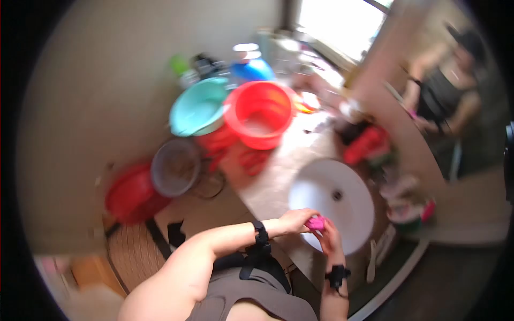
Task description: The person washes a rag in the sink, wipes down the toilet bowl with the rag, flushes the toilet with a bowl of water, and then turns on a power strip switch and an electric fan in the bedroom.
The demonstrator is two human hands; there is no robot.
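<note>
Over the near side of the white round sink [302, 184], both of my hands meet at a small bright pink object [316, 223]. Motion blur hides what kind of thing it is. My left hand [296, 220] comes in from the left, its fingers closed on the pink object. My right hand [331, 239] reaches up from below and has its fingertips bent around the object's right side. A dark band circles each wrist. The sink's drain shows just beyond the hands.
A red bucket [231, 115] and a turquoise basin [184, 109] stand at the counter's far end. Lower left are a grey basin [160, 166] and a red basin [126, 200]. A red item [369, 144] lies right of the sink. The mirror [450, 134] reflects a person.
</note>
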